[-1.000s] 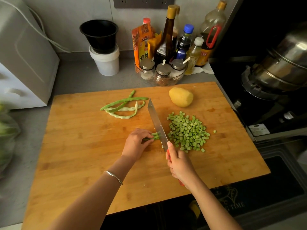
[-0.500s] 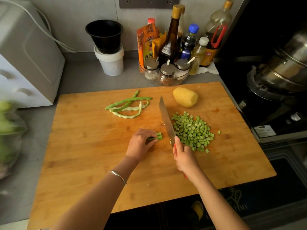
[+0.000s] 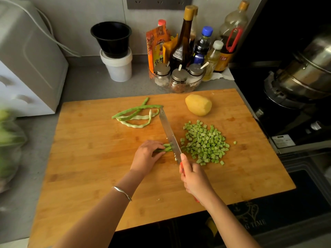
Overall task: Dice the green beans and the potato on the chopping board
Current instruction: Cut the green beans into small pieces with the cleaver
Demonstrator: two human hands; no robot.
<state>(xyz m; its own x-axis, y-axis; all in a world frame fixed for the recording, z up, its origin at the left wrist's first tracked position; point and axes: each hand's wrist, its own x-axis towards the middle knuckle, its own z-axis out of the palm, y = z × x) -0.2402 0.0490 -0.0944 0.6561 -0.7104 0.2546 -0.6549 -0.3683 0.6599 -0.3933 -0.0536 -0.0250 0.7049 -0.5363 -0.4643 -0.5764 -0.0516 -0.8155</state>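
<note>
Left hand [image 3: 146,159] pins a short bundle of green beans [image 3: 165,147] to the chopping board [image 3: 86,158]. Right hand [image 3: 194,179] grips the knife [image 3: 169,133], blade on the bundle. Potato [image 3: 198,105] lies whole at the board's far edge.

Dim warm light is leaving the black stove [image 3: 279,122] right of the right hand [image 3: 195,179] sinking in shadow, while the clear bag of greens [image 3: 9,140] far left of the left hand [image 3: 145,158] is blurring.
</note>
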